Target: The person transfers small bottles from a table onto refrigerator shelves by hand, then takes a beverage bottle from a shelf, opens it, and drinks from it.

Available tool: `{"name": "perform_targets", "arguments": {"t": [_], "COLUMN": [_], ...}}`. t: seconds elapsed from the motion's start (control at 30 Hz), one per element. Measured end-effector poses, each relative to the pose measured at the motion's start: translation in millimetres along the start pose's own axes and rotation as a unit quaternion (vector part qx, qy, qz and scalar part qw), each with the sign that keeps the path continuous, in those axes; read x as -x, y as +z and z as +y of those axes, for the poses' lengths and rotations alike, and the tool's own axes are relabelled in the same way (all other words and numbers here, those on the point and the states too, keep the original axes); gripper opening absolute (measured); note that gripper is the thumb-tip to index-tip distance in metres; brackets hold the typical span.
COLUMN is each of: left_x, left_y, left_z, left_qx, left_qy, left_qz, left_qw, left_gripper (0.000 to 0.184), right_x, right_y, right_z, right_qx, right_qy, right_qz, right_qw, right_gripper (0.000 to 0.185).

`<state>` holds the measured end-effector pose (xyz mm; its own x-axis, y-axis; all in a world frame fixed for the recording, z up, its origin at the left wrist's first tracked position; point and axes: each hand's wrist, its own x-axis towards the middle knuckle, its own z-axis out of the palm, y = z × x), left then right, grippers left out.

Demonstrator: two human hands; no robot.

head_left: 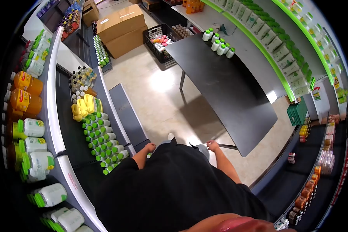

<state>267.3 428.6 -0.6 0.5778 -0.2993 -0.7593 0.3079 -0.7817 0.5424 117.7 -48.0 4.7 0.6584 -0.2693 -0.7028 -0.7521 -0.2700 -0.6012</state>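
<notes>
My left hand (149, 147) hangs low beside my body, near the shelf edge, its fingers curled. Just under it shows a small white bottle with a green cap (149, 155), which appears to be in its grip; most of the bottle is hidden. On the other side, my right hand (212, 145) hangs near the table leg, with fingers loosely bent and apart, and nothing visible in them. Rows of green-capped white bottles (104, 141) fill the lower shelf to my left. Several similar bottles (221, 49) stand at the far end of the dark table (224, 92).
Cardboard boxes (121, 29) and a black crate (162, 56) holding packages stand on the floor ahead. Stocked shelves line both sides, with yellow jugs (87, 106) on the left. A green crate (296, 112) sits beyond the table. An unloaded low grey shelf (125, 112) borders the aisle.
</notes>
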Motion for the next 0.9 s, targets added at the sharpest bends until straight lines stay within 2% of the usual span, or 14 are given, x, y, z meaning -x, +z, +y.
{"name": "perform_targets", "arguments": {"t": [0.13, 0.17, 0.27, 0.3, 0.33, 0.4, 0.47, 0.53, 0.57, 0.6, 0.63, 0.73, 0.8, 0.9], "left_x": [-31.7, -29.6, -38.7, -43.0, -42.0, -48.2, -66.8, -74.4, -74.5, -75.0, -80.9, -117.6, -116.9, -132.6], "left_y": [-6.0, -15.3, -23.9, -28.6, -28.9, -36.1, -38.1, -48.5, -56.0, -63.8, -68.9, -77.0, -108.5, -152.7], "left_z": [-18.1, -13.4, 10.4, 18.9, 25.1, 39.3, 38.2, 45.6, 53.4, 61.5, 62.7, 32.6, 52.7, 60.7], "left_qx": [-0.080, -0.146, 0.100, 0.132, 0.132, 0.129, 0.045, -0.001, -0.004, -0.008, 0.009, 0.053, 0.008, 0.117], "left_qy": [0.048, 0.164, -0.028, -0.049, -0.041, -0.022, 0.023, 0.043, 0.040, 0.037, 0.030, 0.055, 0.009, 0.004], "left_qz": [-0.019, -0.037, -0.036, -0.038, -0.031, -0.014, -0.016, -0.025, -0.031, -0.038, -0.031, 0.033, -0.017, -0.031], "left_qw": [0.995, 0.975, 0.994, 0.989, 0.990, 0.991, 0.999, 0.999, 0.999, 0.999, 0.999, 0.997, 1.000, 0.993], "left_gripper": [0.039, 0.039, 0.038, 0.036, 0.037, 0.038, 0.042, 0.045, 0.047, 0.048, 0.049, 0.050, 0.046, 0.038], "right_x": [-14.3, -12.5, -14.7, -18.7, -16.2, -18.7, -27.3, -41.3, -48.7, -52.3, -60.8, -89.3, -116.3, -164.8], "right_y": [-15.1, -12.7, 0.6, 5.9, 13.9, 21.5, 18.6, 4.4, -6.2, -18.8, -33.2, -78.7, -99.9, -123.1], "right_z": [-43.5, -54.5, -67.4, -70.0, -70.1, -77.7, -86.3, -101.0, -117.9, -136.6, -155.5, -225.2, -263.3, -304.1], "right_qx": [0.005, -0.011, 0.012, 0.096, 0.180, 0.202, 0.200, 0.072, 0.059, 0.135, 0.124, 0.089, 0.097, 0.105], "right_qy": [0.019, 0.000, -0.016, -0.025, -0.031, -0.053, -0.053, -0.012, -0.061, -0.178, -0.208, -0.238, -0.221, -0.236], "right_qz": [0.066, 0.066, 0.016, 0.028, 0.036, 0.108, 0.093, 0.022, 0.023, 0.117, 0.158, 0.272, 0.343, 0.450], "right_qw": [0.998, 0.998, 1.000, 0.995, 0.982, 0.972, 0.974, 0.997, 0.996, 0.968, 0.957, 0.928, 0.908, 0.855], "right_gripper": [0.026, 0.028, 0.029, 0.028, 0.027, 0.026, 0.028, 0.022, 0.019, 0.016, 0.016, 0.024, 0.027, 0.029]}}
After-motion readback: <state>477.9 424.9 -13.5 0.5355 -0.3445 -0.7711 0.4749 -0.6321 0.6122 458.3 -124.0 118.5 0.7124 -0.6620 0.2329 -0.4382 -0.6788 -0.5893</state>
